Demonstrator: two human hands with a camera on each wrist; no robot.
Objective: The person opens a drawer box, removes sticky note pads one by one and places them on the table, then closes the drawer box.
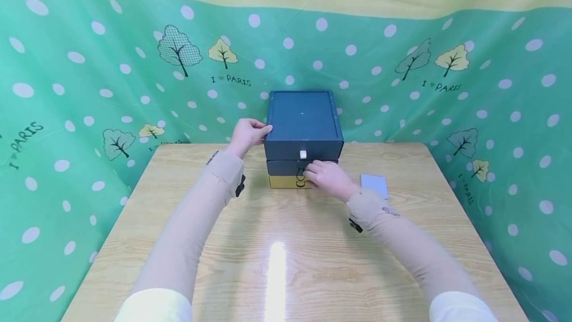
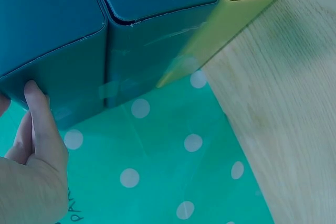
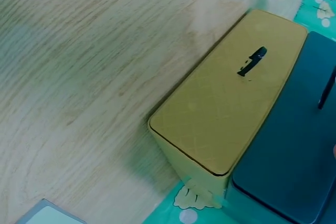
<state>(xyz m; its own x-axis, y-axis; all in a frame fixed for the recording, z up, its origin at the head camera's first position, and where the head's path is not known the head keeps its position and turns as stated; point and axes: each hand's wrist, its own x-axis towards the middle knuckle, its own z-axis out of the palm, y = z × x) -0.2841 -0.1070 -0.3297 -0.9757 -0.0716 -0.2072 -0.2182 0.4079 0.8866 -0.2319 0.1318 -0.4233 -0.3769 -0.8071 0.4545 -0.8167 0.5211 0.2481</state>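
Note:
A dark blue box unit [image 1: 300, 118] with stacked drawers stands at the back of the table. Its top drawer has a white knob [image 1: 303, 154]; the middle drawer [image 3: 286, 145] is dark blue and the bottom drawer [image 3: 226, 98] yellow, both with black handles. My left hand [image 1: 247, 134] touches the unit's upper left side, its fingertips on the blue wall. At the front of the middle drawer, my right hand [image 1: 329, 179] has bent fingers right beside the black handle [image 3: 326, 88]. Only a fingertip shows in the right wrist view, so I cannot tell whether it grips the handle.
To the right of the unit lies a flat pale blue square [image 1: 374, 186] on the wooden table [image 1: 241, 257]. A green dotted curtain [image 1: 366, 78] hangs close behind the unit and along both sides of the table.

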